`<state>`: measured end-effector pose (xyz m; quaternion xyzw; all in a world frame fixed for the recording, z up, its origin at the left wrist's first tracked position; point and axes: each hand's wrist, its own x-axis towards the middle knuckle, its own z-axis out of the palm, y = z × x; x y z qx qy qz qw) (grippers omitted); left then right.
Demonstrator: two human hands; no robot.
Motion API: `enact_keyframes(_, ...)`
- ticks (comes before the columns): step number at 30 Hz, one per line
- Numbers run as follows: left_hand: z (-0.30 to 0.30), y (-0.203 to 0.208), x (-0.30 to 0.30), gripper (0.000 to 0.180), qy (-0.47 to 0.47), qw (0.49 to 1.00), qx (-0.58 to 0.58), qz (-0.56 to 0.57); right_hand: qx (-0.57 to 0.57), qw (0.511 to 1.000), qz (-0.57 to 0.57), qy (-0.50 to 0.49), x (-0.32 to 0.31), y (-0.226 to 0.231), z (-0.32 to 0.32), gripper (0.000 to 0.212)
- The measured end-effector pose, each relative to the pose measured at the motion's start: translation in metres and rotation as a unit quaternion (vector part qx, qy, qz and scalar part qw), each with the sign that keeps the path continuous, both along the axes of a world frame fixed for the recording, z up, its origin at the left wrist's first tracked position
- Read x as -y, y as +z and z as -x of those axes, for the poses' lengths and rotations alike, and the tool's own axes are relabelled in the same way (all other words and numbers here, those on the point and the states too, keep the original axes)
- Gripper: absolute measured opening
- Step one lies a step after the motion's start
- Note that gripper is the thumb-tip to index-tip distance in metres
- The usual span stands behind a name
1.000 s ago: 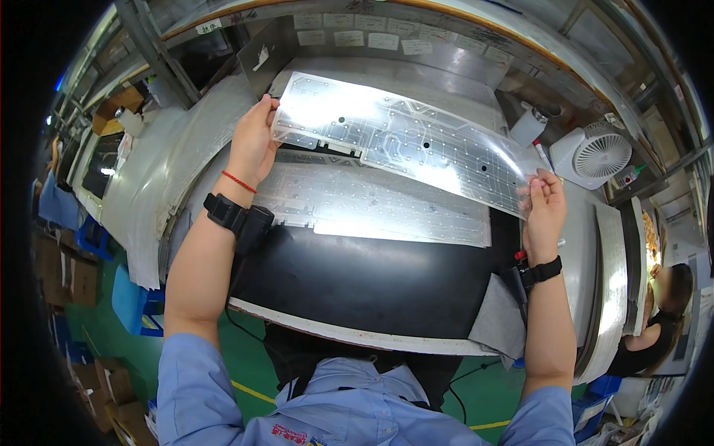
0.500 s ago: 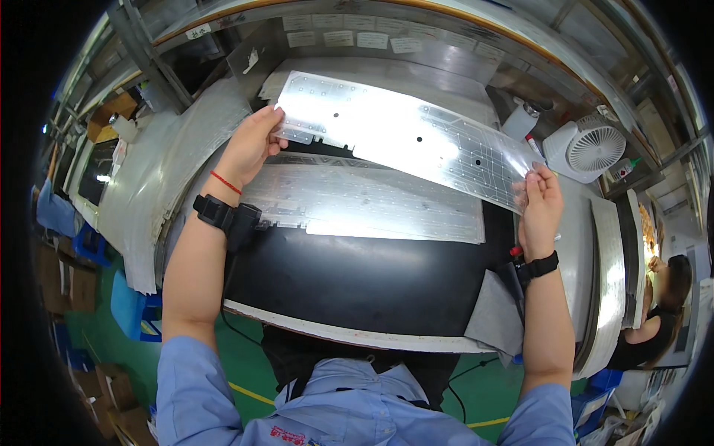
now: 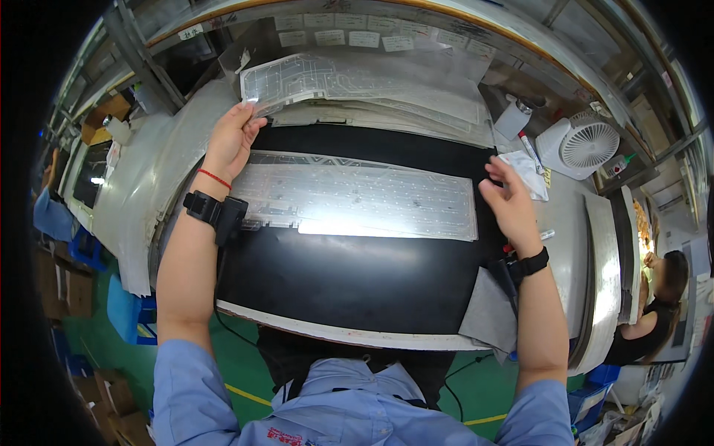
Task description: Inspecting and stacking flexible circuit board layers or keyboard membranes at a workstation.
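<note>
My left hand [image 3: 233,141] pinches the near left corner of a clear, printed plastic circuit sheet [image 3: 297,76]. That sheet lies over a pile of similar sheets [image 3: 439,119] at the back of the table, its left end slightly lifted. Off to the right, my right hand [image 3: 512,201] holds nothing; its fingers are apart above the black mat's right side. Between my hands, a second stack of silvery transparent circuit sheets [image 3: 364,197] rests on the black mat [image 3: 357,279].
A white fan [image 3: 584,145], a white bottle [image 3: 515,117] and a marker [image 3: 532,151] stand or lie at the back right. A grey cloth [image 3: 487,308] hangs over the front right edge. Large sheet stacks [image 3: 141,201] flank the left. Another person [image 3: 658,312] sits far right.
The sheet that both hands held up has gone back and left onto the rear pile. My right hand has let go of it and opened; the left still grips its corner.
</note>
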<state>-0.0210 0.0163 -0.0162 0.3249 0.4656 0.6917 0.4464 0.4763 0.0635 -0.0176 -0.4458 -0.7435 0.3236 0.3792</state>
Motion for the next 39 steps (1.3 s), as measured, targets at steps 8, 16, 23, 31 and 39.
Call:
enact_keyframes(8,-0.031,0.022,0.009,0.027,0.073,0.954,-0.272,0.105,0.258,0.955,-0.074,0.124,0.014,0.017,0.005,0.088)
enact_keyframes(16,-0.004,0.013,0.006,0.024,0.032,0.979,-0.198,0.023,0.238,0.965,-0.055,0.1,0.017,0.024,0.009,0.082)
enact_keyframes(23,0.003,0.011,0.004,0.017,-0.007,0.996,-0.094,0.007,0.094,0.992,0.021,0.08,0.015,0.018,0.005,0.085)
enact_keyframes(31,0.004,0.009,0.006,0.019,-0.106,0.988,-0.081,0.073,-0.331,0.922,0.188,0.071,0.008,0.015,0.007,0.057)
enact_keyframes(39,-0.004,0.014,0.008,0.028,-0.118,0.982,-0.109,0.098,-0.297,0.942,0.155,0.005,0.005,0.01,0.0,0.036)
